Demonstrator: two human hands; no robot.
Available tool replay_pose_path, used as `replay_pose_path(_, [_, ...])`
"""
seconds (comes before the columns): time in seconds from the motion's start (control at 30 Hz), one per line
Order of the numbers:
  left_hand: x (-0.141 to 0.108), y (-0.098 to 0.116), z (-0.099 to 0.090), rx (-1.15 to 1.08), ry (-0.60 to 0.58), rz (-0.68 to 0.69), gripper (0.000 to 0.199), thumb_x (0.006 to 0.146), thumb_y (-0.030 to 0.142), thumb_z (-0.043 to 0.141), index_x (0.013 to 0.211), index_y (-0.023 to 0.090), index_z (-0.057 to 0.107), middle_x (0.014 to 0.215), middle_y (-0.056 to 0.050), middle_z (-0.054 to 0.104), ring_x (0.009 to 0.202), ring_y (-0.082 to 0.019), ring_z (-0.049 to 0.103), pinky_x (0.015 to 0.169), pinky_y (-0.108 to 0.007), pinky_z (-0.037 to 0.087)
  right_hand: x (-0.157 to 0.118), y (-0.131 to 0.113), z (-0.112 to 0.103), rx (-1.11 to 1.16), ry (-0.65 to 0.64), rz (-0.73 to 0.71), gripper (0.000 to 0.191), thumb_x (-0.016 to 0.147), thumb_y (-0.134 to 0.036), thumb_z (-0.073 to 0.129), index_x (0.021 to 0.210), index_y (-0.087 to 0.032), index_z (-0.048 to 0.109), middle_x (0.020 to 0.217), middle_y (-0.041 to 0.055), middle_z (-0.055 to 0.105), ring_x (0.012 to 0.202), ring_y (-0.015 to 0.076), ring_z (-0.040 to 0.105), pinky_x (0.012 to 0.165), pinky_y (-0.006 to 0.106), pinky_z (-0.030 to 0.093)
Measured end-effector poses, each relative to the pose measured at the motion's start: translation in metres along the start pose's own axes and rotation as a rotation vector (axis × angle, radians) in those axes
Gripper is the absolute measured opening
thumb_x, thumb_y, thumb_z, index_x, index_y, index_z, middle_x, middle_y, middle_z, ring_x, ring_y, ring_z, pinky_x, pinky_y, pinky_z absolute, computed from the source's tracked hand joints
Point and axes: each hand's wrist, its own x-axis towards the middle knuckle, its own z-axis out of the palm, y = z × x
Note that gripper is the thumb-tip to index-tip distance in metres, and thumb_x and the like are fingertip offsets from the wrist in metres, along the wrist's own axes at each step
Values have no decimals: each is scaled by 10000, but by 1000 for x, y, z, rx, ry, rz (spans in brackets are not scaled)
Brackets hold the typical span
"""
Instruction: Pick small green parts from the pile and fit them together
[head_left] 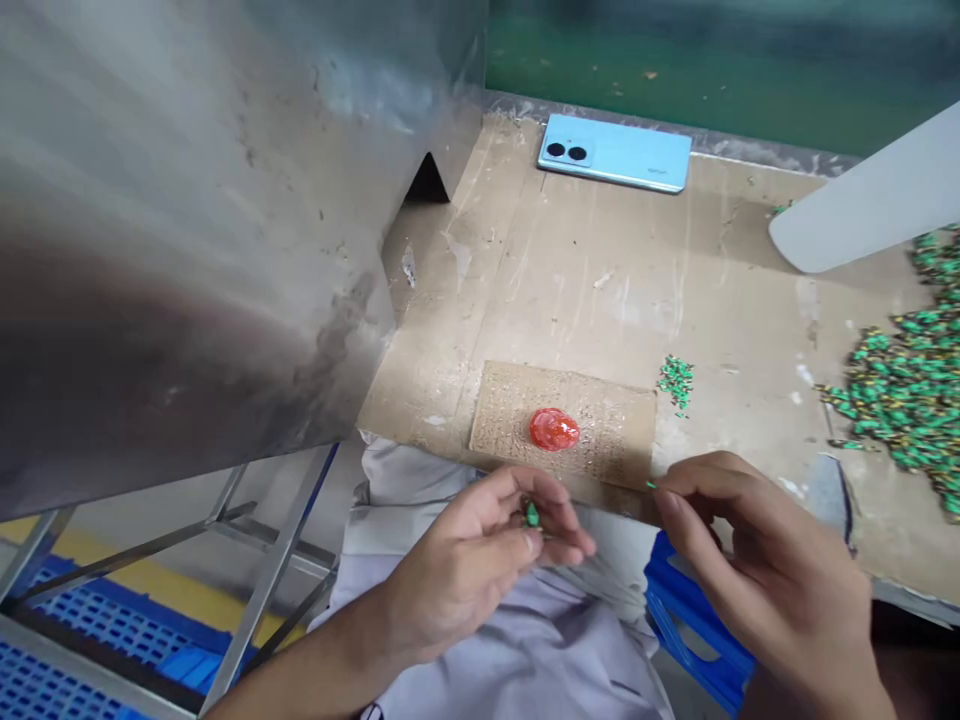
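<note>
My left hand (499, 545) is half curled, palm turned up, around a small green piece with dark ends (532, 514). Whether more pieces lie in that palm I cannot tell. Thumb and forefinger of my right hand (757, 560) pinch a tiny green bit (651, 485). Just beyond both hands lies a speckled cardboard piece (499, 405) with a glossy red blob (554, 429) on it. To the right of the cardboard is a little pile of tiny green bits (676, 380).
A large heap of green, dark and gold pieces (907, 390) covers the table's right side. A light-blue phone (622, 155) lies at the back, near a white rounded object (870, 200). Bent sheet metal (225, 200) walls the left. A blue plastic stool (697, 630) is below.
</note>
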Motion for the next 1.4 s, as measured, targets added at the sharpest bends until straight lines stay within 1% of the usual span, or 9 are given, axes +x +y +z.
replay_pose_path(0.13, [0,-1,3,-58,-5,-21,161,950,96,775,1087,171,738,1072,-57,822,1098,-187,801,996,-261,595,-9,-12,7,91,46,-7,189,964,-58,655,1016,-240,661,867,21,645,732,160,624,622,321,460])
replay_pose_path(0.4, [3,-1,1,-67,25,-101,87,860,164,899,902,167,823,1038,-52,867,901,-145,842,784,-147,620,-10,-23,12,148,151,74,186,949,-69,662,999,-248,665,842,27,623,728,194,596,614,349,434])
replay_pose_path(0.5, [3,-2,-1,-44,40,-77,120,854,198,910,960,184,855,976,-43,866,873,-143,839,787,-161,625,-5,-12,8,47,83,97,116,987,-136,644,961,-249,646,834,15,621,672,162,571,560,313,431])
replay_pose_path(0.6, [2,-4,-2,-1,50,-60,170,872,203,895,1033,188,842,916,-46,849,788,-142,823,659,-155,598,-1,-2,7,-86,20,53,92,997,-154,642,961,-239,635,829,1,632,619,129,561,538,276,447])
replay_pose_path(0.73, [0,-4,-1,57,85,-71,154,919,246,856,1043,177,795,849,-48,812,604,-57,667,496,-109,419,2,2,10,-174,7,23,77,1008,-155,635,990,-229,626,835,-4,629,618,115,573,540,250,459])
replay_pose_path(0.87, [0,-3,-1,145,118,-115,273,935,293,840,1166,173,756,835,-47,785,569,-27,513,524,-129,348,5,2,11,-192,-31,19,74,1021,-163,618,989,-229,623,846,1,624,648,124,590,574,256,483])
replay_pose_path(1.13, [2,-6,-5,200,108,-153,572,942,317,817,1462,187,617,852,-53,765,590,-58,487,562,-195,367,8,1,9,-244,-93,17,97,1032,-169,600,956,-229,605,822,-8,600,630,122,581,594,266,483])
replay_pose_path(1.3, [3,-8,-5,170,89,-134,544,946,295,824,1442,192,625,841,-41,774,581,-38,498,553,-163,365,9,2,6,-198,-122,22,100,1030,-166,600,952,-226,617,810,-16,588,626,111,574,582,246,473])
replay_pose_path(1.4, [4,-8,-5,146,97,-122,381,938,297,838,1273,182,697,879,-58,804,567,-35,564,515,-142,361,7,4,2,-128,-94,66,92,1022,-190,621,940,-231,625,809,-18,602,614,113,565,548,245,460])
